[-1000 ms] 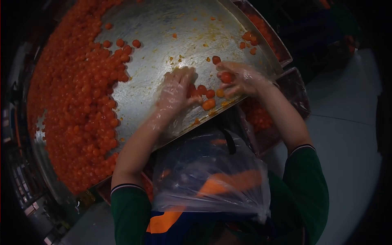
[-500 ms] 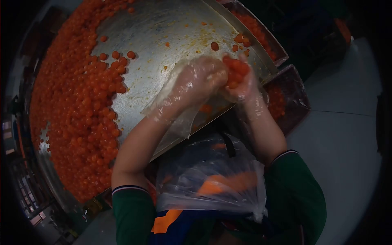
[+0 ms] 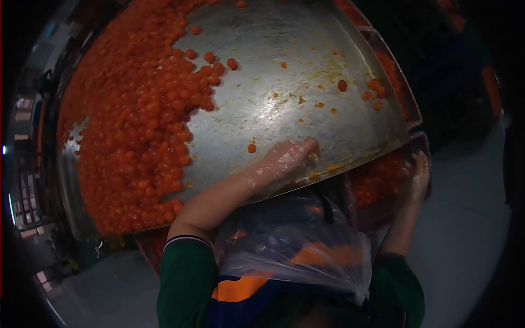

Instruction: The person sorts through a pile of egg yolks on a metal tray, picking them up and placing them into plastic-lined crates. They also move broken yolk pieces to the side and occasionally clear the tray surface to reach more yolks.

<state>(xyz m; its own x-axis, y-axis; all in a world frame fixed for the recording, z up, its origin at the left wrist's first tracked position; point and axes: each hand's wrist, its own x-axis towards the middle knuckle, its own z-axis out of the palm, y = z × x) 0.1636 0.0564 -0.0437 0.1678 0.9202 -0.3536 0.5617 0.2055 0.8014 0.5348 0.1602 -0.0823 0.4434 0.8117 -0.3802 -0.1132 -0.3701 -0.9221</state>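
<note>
Orange round balls (image 3: 131, 126) crowd the steel tray (image 3: 284, 49); left hand (image 3: 284, 161) rests flat, fingers together. Right hand (image 3: 420, 175), fingers apart, should tip balls gently into the dark side bin (image 3: 383, 183).

Both hands wear thin, clear, crinkled plastic gloves: the left hand (image 3: 281, 161) near the centre, the right hand (image 3: 420, 174) toward three o'clock. Forearms are bare. Dark green sleeves end in cuffs trimmed with thin white stripes. At six o'clock, a clear plastic apron (image 3: 290, 249) covers a navy-and-orange top.
</note>
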